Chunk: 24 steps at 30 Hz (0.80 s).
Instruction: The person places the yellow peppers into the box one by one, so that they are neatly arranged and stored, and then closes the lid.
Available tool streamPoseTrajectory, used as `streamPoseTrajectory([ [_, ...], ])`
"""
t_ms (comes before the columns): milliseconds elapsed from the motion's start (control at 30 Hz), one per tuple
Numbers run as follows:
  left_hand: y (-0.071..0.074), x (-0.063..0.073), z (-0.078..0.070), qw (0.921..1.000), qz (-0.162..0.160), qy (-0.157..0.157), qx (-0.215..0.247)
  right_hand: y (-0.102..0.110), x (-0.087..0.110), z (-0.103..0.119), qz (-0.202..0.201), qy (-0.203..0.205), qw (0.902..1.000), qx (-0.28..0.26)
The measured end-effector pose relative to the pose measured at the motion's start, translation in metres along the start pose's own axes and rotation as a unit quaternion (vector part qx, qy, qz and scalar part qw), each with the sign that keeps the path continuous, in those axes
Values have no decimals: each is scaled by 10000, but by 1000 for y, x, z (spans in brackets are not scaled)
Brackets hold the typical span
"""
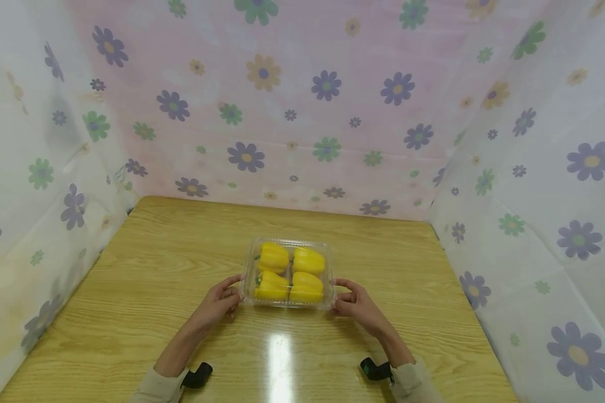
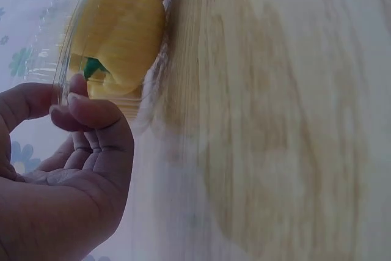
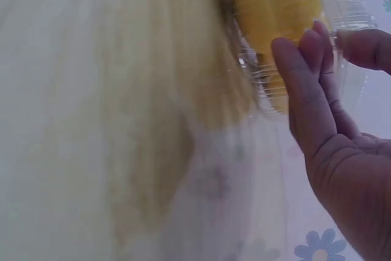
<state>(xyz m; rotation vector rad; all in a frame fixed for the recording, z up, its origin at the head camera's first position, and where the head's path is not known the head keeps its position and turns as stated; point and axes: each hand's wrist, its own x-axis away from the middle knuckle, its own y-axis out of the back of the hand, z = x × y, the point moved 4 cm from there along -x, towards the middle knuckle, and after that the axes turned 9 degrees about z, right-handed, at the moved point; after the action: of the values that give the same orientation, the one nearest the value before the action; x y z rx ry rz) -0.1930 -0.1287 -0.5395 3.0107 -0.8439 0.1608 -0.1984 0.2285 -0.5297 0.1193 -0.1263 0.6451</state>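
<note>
A clear plastic container (image 1: 329,267) holds several yellow bell peppers (image 1: 309,261), set in two rows, on the wooden table. At its left edge my left hand (image 1: 219,300) pinches the rim between thumb and fingers. My right hand (image 1: 354,304) grips the opposite edge in the same way. From the left wrist, a yellow pepper (image 2: 125,35) with a green stem shows through the plastic near my fingertips. In the right wrist view another pepper (image 3: 269,10) is seen behind the wall, close to the fingers. Whether the container's base touches the table is unclear.
The wood-grain table (image 1: 181,240) extends around the container, with a bright light reflection near the front. Flower-patterned sheets (image 1: 287,140) stand along the back and both sides. A black wrist device (image 1: 198,375) sits by the left sleeve, another (image 1: 375,370) by the right.
</note>
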Motion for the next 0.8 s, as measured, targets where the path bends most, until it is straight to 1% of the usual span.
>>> streamPoseTrajectory([
  [133,2,2,1,10000,32,62,70,-1,0,-4,-44,82,9999,-141],
  [233,3,4,1,10000,27,65,10,-2,1,-6,-4,146,9997,-219],
  [467,7,9,4,9997,42,242,-7,-6,2,-5,143,258,9993,-226],
  [567,7,12,2,9997,73,237,-54,-8,1,-6,156,247,9993,-228],
  [633,8,13,1,9995,168,147,-222,-7,0,-8,144,216,9995,-183],
  [700,10,14,-1,9982,261,36,-539,-7,1,-7,114,179,9997,-70],
  [800,15,16,-4,9932,407,-159,-1083,-4,5,-4,55,84,9998,141],
])
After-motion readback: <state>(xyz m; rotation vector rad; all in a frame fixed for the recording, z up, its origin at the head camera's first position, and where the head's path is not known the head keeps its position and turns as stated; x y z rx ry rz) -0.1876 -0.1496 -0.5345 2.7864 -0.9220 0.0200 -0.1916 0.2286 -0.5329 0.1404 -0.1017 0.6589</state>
